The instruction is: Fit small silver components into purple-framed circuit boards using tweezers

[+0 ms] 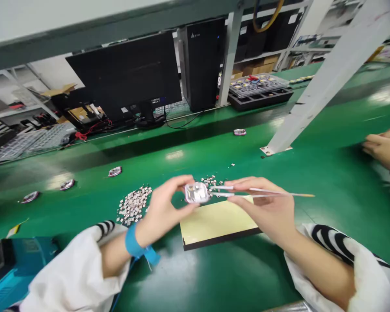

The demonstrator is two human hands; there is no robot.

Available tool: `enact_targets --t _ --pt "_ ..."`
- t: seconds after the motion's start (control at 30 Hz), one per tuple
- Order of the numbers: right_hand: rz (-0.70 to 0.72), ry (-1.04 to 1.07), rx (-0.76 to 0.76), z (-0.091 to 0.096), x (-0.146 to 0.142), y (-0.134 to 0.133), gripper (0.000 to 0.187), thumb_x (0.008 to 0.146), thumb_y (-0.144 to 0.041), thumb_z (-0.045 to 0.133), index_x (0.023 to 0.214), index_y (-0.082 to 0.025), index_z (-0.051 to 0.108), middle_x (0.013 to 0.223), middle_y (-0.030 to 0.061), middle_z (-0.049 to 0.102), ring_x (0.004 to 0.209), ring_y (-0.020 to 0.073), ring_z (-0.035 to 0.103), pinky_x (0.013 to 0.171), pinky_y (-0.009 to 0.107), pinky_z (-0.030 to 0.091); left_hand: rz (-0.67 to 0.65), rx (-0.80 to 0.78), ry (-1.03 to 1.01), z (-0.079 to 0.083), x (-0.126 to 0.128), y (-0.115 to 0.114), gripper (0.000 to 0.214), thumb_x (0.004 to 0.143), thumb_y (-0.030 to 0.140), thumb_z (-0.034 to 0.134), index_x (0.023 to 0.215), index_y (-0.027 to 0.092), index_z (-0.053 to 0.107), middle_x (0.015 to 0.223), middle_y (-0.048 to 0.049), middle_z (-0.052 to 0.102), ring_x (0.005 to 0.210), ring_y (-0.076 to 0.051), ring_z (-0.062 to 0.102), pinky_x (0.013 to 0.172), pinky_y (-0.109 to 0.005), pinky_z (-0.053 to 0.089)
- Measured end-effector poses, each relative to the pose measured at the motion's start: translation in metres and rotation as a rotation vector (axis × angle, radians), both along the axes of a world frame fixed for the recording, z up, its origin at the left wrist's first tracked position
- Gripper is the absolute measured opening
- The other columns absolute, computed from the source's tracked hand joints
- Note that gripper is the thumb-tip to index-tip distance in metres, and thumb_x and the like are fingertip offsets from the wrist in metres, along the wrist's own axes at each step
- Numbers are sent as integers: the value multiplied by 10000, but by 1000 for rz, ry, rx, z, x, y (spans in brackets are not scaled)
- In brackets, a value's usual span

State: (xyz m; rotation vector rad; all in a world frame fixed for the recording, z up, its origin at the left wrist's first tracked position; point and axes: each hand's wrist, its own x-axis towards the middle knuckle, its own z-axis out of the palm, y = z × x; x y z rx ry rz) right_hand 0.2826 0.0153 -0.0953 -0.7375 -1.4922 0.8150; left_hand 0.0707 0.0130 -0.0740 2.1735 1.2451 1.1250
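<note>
Between thumb and fingers, my left hand (167, 206) holds up a small rounded-square device housing (196, 193), its open inside with pale parts facing me. A blue strap is around that wrist. My right hand (268, 206) pinches a pair of metal tweezers (256, 193), whose tips point left, close to the housing's right edge; whether they touch it or grip anything is too small to tell. Beneath both hands lies a black-edged block with a yellow top (217, 221). A pile of small pale square pieces (134, 204) lies left of my left hand, and more pieces (211, 182) lie behind the housing.
Several similar housings (115, 171) lie across the green bench (169, 277), one housing (239, 132) farther back. A white post (325, 82) stands on the right. Behind are a monitor (126, 78), a computer tower (203, 65) and stacked trays (260, 89). Another person's hand (385, 147) is at far right.
</note>
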Motion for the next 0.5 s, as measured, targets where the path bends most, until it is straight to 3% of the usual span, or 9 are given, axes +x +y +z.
enact_targets --t 0.1,0.2,0.5 --pt "130 -133 2 -4 -12 -11 175 698 -101 691 815 -207 617 815 4 663 794 140 629 733 236 531 4 15 27 -40 6 -25 383 692 164 656 1046 186 510 971 -45 608 869 -154 588 768 -267 507" --pt "140 -229 35 -14 -18 -11 164 692 -98 697 811 -179 620 803 18 662 760 136 629 699 226 531 2 3 23 -62 7 -26 371 698 171 651 1037 191 502 941 -37 602 839 -148 581 738 -261 500" --pt "234 -281 37 -16 -17 -12 182 714 -50 665 837 -173 610 846 27 650 802 126 622 718 208 531 -46 42 -34 -63 8 -28 350 733 213 638 1052 196 495 882 -37 586 795 -145 567 670 -242 475"
